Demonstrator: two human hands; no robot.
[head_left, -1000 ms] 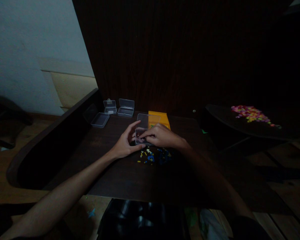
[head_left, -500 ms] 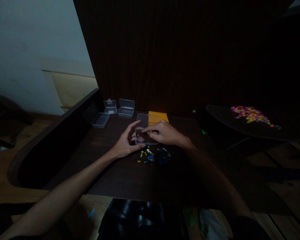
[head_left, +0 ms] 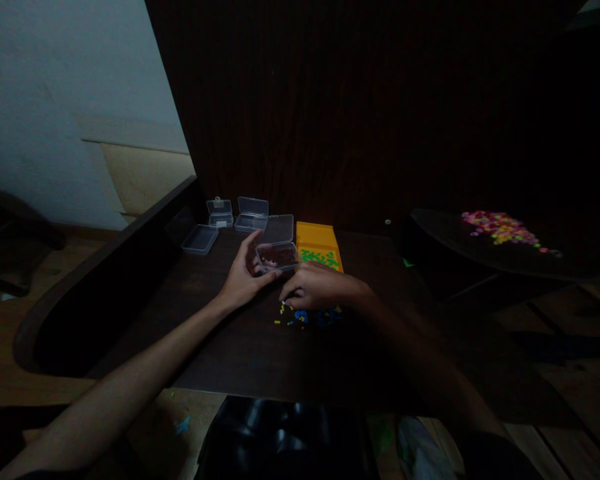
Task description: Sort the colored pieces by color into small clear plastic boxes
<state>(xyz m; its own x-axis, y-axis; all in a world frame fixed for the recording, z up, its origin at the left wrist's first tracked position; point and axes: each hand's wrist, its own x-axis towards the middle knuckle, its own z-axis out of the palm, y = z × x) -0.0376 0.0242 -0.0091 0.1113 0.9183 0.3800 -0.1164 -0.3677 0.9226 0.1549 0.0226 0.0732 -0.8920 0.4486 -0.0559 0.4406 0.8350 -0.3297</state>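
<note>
My left hand (head_left: 244, 272) is closed around the left side of a clear plastic box (head_left: 294, 263), its thumb along the near edge. The box's lid (head_left: 279, 229) stands raised at the back, and some small whitish bits lie inside. My right hand (head_left: 310, 285) is lowered over a pile of tiny building bricks (head_left: 300, 317), blue, yellow and white. Its fingers are curled in at the pile's far edge by a pale piece; whether they pinch one is too small to tell.
Just beyond my right hand, a yellow case (head_left: 317, 233) with its lid up holds green pieces (head_left: 325, 257). Three more clear boxes, among them a flat one (head_left: 201, 240), stand at the back left. Colourful beads (head_left: 503, 229) lie on a dark surface at right. A raised side panel (head_left: 105, 280) borders the left.
My right hand has come out of the clear box and down toward the brick pile. My left hand has shifted the box left and back, uncovering the yellow case's green pieces.
</note>
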